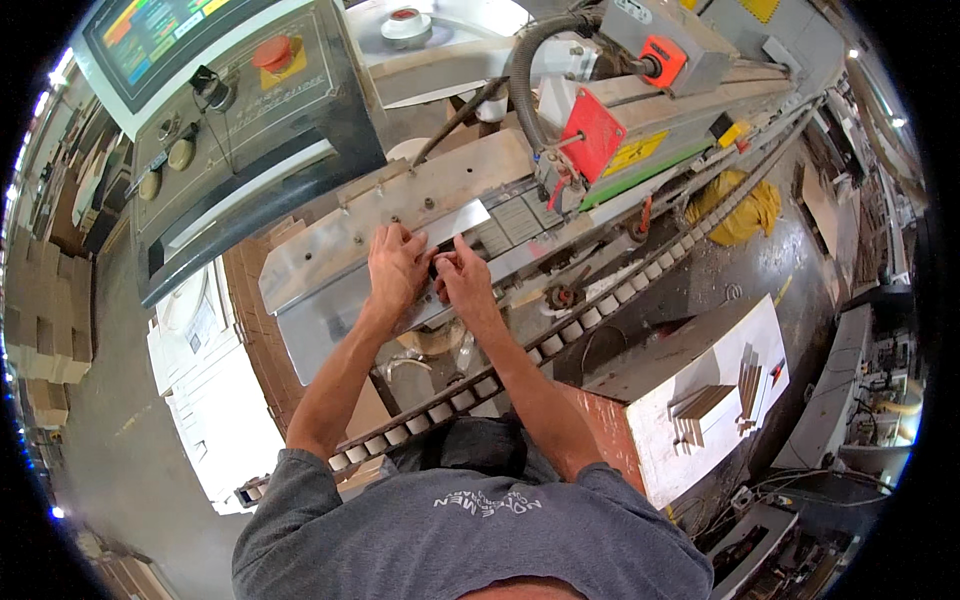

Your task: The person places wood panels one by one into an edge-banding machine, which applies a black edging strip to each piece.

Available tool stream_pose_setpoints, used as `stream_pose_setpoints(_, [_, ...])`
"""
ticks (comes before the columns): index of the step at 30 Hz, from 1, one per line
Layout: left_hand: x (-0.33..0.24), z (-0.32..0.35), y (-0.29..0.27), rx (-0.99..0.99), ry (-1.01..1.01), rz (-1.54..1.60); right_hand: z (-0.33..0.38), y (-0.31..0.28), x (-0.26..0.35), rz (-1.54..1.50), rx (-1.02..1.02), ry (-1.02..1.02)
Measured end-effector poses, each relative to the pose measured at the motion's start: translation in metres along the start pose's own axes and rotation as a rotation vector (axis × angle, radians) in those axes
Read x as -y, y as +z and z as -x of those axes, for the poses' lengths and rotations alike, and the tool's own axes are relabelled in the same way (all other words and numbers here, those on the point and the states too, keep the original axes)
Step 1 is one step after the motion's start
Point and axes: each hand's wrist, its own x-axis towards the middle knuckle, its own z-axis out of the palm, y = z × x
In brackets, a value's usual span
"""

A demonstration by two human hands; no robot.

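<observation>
Both my hands meet over the bed of a long metal machine. My left hand [397,268] is closed, its fingers bent down at the near end of a pale, shiny flat strip [458,222]. Right beside it, my right hand [464,284] is curled, with the index finger raised toward the strip. A small dark gap or part shows between the hands; what the fingers hold is hidden. Grey flat pieces [515,220] lie in a row on the bed beyond the strip. A bolted metal plate [330,245] runs along the bed's far side.
A control panel [235,130] with a red button [272,53] stands at upper left. A red guard plate [594,130] and hose [522,85] rise beyond my hands. A roller chain [570,330] crosses nearer me. On a white-topped box [715,400] lie several thin strips [703,401].
</observation>
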Motion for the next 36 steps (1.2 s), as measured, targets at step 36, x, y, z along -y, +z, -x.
stream_pose_setpoints(36, [-0.012,-0.028,0.053,-0.066,0.180,0.069,-0.045,-0.052,-0.004,-0.043,-0.071,-0.070])
